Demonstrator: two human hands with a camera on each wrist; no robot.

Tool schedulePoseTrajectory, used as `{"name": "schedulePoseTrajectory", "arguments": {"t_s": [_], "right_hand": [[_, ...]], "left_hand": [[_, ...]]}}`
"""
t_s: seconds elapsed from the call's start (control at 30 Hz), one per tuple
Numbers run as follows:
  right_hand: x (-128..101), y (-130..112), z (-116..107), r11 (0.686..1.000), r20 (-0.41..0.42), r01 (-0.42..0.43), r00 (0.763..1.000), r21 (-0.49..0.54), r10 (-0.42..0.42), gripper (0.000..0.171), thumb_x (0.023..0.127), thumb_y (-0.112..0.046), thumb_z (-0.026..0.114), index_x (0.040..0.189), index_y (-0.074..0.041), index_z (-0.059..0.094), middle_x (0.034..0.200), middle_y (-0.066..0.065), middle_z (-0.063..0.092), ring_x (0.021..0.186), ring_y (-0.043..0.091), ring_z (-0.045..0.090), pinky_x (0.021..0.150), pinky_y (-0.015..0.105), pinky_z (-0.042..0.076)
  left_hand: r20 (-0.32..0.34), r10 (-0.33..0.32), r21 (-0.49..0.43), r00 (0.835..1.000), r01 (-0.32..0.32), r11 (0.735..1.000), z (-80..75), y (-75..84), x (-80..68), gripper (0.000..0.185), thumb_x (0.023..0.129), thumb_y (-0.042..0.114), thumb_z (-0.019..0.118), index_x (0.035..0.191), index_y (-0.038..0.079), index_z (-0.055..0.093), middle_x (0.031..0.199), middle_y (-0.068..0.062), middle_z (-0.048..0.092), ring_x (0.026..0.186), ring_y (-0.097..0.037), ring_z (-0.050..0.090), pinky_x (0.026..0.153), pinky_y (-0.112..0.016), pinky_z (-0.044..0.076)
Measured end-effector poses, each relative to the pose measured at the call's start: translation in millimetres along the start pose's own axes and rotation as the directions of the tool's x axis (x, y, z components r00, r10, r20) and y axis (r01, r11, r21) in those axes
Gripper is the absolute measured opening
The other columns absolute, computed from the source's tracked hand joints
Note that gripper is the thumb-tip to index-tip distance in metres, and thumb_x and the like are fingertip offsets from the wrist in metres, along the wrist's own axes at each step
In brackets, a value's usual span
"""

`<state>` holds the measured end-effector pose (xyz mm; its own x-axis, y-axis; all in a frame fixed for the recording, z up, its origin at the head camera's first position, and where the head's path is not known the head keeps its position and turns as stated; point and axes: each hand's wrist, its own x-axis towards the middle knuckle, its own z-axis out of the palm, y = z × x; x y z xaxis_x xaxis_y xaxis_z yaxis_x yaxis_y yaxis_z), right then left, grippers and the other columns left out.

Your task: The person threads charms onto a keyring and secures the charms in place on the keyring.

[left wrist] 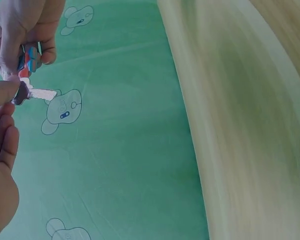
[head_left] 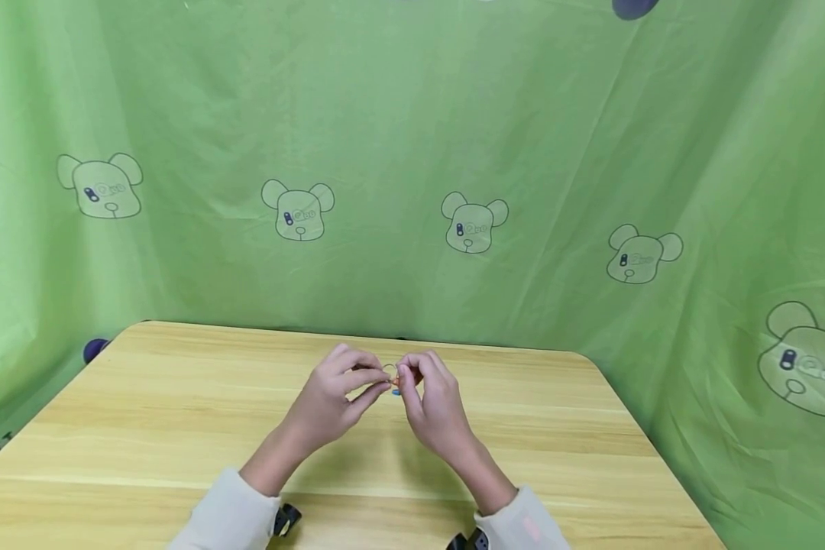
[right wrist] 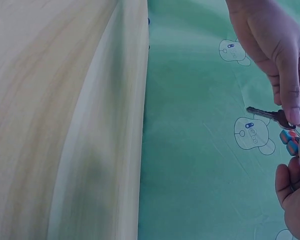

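Observation:
Both hands meet above the far middle of the table. My left hand (head_left: 325, 393) pinches a key (right wrist: 268, 114) by its head between thumb and finger, its toothed blade sticking out free. Opposite it, my right hand (head_left: 440, 409) grips a small keychain charm (left wrist: 32, 59) in blue and orange-red, partly hidden by the fingers. A thin metal key ring (head_left: 389, 365) arches between the two hands in the head view. The left wrist view has the key close beside the charm.
Under the hands lies a light wood-grain table (head_left: 179, 428) with rounded far corners. A green curtain (head_left: 385, 114) printed with bear heads hangs behind and at both sides. Black wrist devices (head_left: 286, 520) sit at the light sleeves (head_left: 230, 513).

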<state>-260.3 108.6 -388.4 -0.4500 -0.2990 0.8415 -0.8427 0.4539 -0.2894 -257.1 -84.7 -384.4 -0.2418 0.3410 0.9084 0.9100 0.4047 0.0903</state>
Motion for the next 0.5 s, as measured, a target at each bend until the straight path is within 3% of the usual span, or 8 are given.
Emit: {"name": "schedulePoseTrajectory", "arguments": {"t_s": [0.27, 0.5], "right_hand": [[-0.3, -0.4, -0.2, 1.000, 0.011, -0.018, 1.000, -0.003, 0.018, 0.007, 0.098, 0.007, 0.060, 0.099, 0.000, 0.060, 0.086, 0.003, 0.056, 0.075, 0.011, 0.056, 0.066, 0.023, 0.052], [1.0, -0.7, -1.0, 1.000, 0.010, -0.002, 1.000, 0.011, 0.002, 0.008, 0.097, 0.007, 0.061, 0.099, 0.000, 0.060, 0.088, 0.003, 0.057, 0.075, 0.011, 0.056, 0.067, 0.021, 0.052]], "left_hand": [[0.077, 0.079, 0.143, 0.994, -0.090, 0.986, 1.2, 1.2, -1.3, 0.012, 0.085, -0.001, 0.080, 0.095, 0.004, 0.076, 0.096, -0.004, 0.069, 0.087, -0.020, 0.060, 0.076, -0.024, 0.053], [0.056, 0.066, 0.047, 0.996, -0.069, 0.997, -1.5, 0.5, 0.6, 0.006, 0.093, 0.000, 0.071, 0.097, 0.004, 0.074, 0.099, -0.004, 0.070, 0.090, -0.022, 0.059, 0.080, -0.028, 0.051]]}}
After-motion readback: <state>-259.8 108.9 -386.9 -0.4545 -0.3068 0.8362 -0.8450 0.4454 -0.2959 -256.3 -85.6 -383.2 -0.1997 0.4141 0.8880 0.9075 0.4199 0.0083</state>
